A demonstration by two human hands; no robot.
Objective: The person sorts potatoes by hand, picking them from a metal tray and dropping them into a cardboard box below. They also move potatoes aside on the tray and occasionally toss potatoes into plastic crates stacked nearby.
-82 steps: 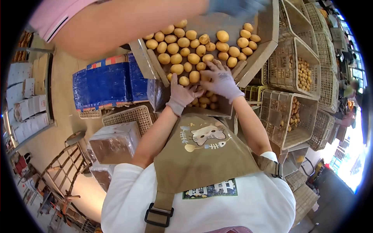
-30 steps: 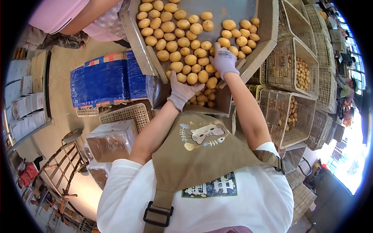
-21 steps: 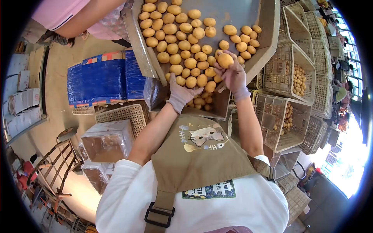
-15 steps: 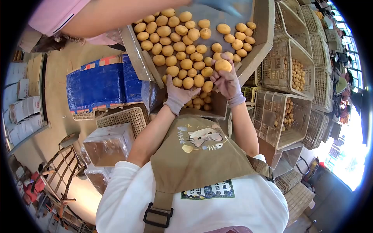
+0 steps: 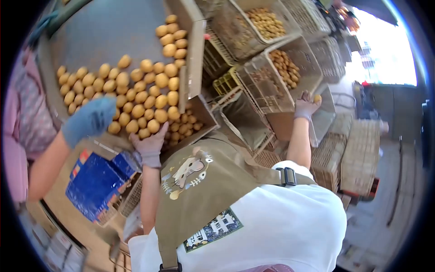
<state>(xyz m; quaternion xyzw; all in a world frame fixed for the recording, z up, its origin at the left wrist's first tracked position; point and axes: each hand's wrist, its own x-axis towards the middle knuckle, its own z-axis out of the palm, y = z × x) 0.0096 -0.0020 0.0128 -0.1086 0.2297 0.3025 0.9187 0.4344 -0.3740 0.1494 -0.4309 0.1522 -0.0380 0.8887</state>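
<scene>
Many round yellow-brown potatoes [image 5: 140, 97] lie on a grey sorting tray [image 5: 108, 31] with raised sides. My left hand [image 5: 150, 144], in a pale glove, rests against the potatoes at the tray's near edge, thumb and fingers spread apart. Out to the right, my right hand [image 5: 306, 108], in the same kind of glove, is over the rim of a plastic-lined bin [image 5: 324, 115]. A single yellow potato [image 5: 317, 98] shows at its fingertips, partly hidden by the fingers. Below the tray lip, more potatoes [image 5: 185, 127] sit in a chute or box.
A co-worker's blue-gloved hand [image 5: 93, 117] reaches over the potatoes from the left. Plastic crates [image 5: 312, 59] holding potatoes stand to the right. Stacked woven-look crates [image 5: 360, 154] are farther right. A blue-wrapped box [image 5: 93, 183] is at lower left.
My view has turned right. My right hand has moved from over the tray to the bin at the right, carrying a potato. My left hand stays at the tray's near edge.
</scene>
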